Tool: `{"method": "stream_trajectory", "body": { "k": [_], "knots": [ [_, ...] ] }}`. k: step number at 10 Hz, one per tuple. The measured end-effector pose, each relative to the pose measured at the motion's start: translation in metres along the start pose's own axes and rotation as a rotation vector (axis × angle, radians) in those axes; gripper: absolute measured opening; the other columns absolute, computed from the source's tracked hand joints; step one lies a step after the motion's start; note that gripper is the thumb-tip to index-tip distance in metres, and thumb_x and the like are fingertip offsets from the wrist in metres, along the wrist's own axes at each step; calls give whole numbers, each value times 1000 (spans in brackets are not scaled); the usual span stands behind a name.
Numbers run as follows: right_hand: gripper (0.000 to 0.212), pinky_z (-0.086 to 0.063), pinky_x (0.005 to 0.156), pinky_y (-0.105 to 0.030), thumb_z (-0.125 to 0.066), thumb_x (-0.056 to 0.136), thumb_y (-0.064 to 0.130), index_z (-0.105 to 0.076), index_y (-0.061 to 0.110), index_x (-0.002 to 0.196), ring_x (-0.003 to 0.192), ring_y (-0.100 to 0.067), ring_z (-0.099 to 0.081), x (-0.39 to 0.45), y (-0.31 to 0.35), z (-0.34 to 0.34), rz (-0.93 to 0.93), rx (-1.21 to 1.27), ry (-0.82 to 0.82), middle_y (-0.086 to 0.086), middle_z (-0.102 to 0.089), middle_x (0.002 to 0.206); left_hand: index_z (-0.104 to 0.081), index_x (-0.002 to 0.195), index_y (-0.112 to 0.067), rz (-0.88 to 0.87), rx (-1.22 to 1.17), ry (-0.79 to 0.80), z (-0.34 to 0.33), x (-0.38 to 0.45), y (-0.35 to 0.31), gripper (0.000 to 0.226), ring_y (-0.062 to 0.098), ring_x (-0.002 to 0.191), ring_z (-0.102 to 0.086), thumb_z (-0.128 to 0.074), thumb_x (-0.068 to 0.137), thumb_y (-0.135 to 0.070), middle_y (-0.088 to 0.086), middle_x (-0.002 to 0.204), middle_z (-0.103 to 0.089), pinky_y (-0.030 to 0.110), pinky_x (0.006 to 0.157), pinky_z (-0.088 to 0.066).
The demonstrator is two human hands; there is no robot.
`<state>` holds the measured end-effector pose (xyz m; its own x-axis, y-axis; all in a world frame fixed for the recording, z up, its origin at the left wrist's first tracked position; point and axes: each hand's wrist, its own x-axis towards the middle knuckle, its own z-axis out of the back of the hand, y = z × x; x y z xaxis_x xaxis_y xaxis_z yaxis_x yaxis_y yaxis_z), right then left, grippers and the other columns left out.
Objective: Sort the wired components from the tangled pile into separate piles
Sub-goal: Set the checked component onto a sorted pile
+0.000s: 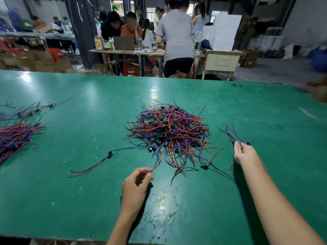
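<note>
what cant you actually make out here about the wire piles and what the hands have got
- Sorted pile, head view: cut off by the left edge, so its full extent is unknown.
- Tangled pile: the count of green boards is untellable; overlapping wires bury them.
- Right hand: it grips blue-wired parts, but the fingers hide how many.
- Left hand: whether its fingertips pinch a thin black wire is too fine to tell.
</note>
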<state>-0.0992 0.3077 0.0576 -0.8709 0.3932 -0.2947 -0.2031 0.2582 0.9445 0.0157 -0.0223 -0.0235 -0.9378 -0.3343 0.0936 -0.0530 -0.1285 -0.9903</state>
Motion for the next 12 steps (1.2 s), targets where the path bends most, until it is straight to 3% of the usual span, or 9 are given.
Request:
{"method": "stream_trajectory", "body": {
  "k": [1,2,3,4,5,7,9,11,12],
  "knots": [
    [23,-53,58,-12,-48,105,7,-60,-7,119,64,-9,-61,-5,8,-19,-125,513,-77,-10,-59,84,-74,91,-36,16,10,-9,-2,1,-4,20,15,75,-71,-70,92,-16,-3,79,-75,34,73,-56],
    [14,-56,57,-22,-68,93,6,-68,10,106,70,-12,-62,-19,-6,-41,36,-47,57,-7,-70,93,-74,89,-35,29,11,-6,-2,1,-6,21,15,74,-71,-70,92,-15,-3,77,-75,36,73,-57],
    [22,-56,87,-38,-76,88,30,-74,21,108,92,-17,-67,-31,-37,-54,396,-885,100,-3,-73,106,-74,89,-35,21,15,-5,-2,-1,-6,22,15,74,-71,-69,93,-14,-2,77,-75,37,73,-58],
    [49,-46,100,-39,-69,91,48,-65,17,129,122,-27,-51,-38,-60,-53,415,-1286,89,-9,-58,127,-73,90,-36,16,11,-3,-1,-2,-6,23,15,73,-71,-69,93,-13,-3,76,-75,35,71,-57],
    [50,-41,100,-39,-71,92,40,-62,8,130,121,-31,-48,-40,-70,-45,441,-1232,112,-14,-56,125,-73,89,-36,10,20,-6,-2,-2,-8,24,14,71,-70,-69,92,-13,-3,75,-74,31,68,-55],
    [31,-33,88,-37,-72,91,43,-75,26,116,107,-28,-54,-67,-57,-29,668,-1233,-35,-2,-73,106,-72,88,-38,-36,80,0,-3,-7,-15,25,10,69,-68,-69,91,-14,-8,75,-73,23,64,-53],
    [41,-54,80,-29,-83,82,33,-69,41,119,85,-4,-69,-103,-38,-46,780,-720,252,15,-74,91,-77,97,-31,-139,155,202,-36,-14,-53,14,2,67,-61,-64,98,-25,-13,79,-75,19,59,-46],
    [45,-44,69,-11,-81,84,16,-66,43,117,72,0,-63,-120,-48,-51,879,-671,367,23,-72,95,-73,91,-16,506,-358,428,-69,0,-94,33,14,64,-66,-55,101,-41,-2,82,-74,24,58,-47],
    [46,-49,72,-15,-80,86,12,-66,40,120,72,-7,-65,-122,-52,-47,903,-667,413,25,-72,102,-77,89,-18,582,-467,374,-68,1,-94,21,10,62,-62,-64,97,-33,-2,78,-67,21,58,-46]
  ]
}}
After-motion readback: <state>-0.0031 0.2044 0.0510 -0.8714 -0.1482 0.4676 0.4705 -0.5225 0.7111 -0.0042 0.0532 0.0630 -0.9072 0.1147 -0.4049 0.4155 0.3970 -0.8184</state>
